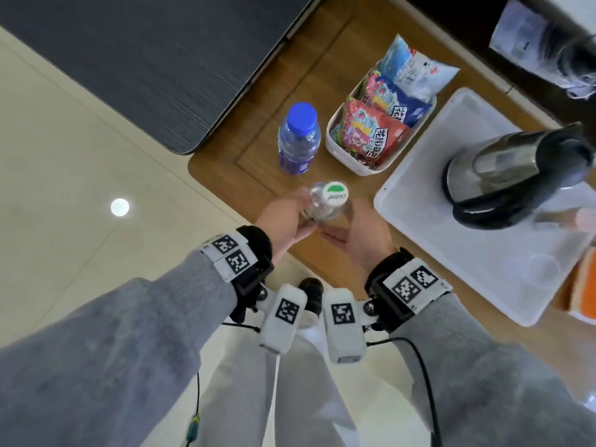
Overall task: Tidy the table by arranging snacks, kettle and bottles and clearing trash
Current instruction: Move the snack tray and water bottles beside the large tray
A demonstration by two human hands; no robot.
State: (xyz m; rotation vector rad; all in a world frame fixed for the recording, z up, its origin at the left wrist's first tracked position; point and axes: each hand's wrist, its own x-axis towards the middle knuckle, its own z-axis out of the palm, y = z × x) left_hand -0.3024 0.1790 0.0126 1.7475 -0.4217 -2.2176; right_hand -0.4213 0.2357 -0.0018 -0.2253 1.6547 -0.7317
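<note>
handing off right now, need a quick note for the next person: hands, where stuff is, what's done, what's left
Left hand holds the clear bottle with the green and white cap near the table edge; right hand is open beside it.
Blue-capped bottle stands upright on the wooden table, next to the white basket.
Done: snack packets in the basket, kettle on the white tray.
Left: set the held bottle by the blue-capped one, clear any trash.

Setting: appeared to be a hotel or guest room. Evidence: wooden bench (258,162) bearing an electric kettle (503,169) on a white tray (451,253), a tub of packaged snacks (364,137), bottled water (298,140); cream tiled floor (64,188).
</note>
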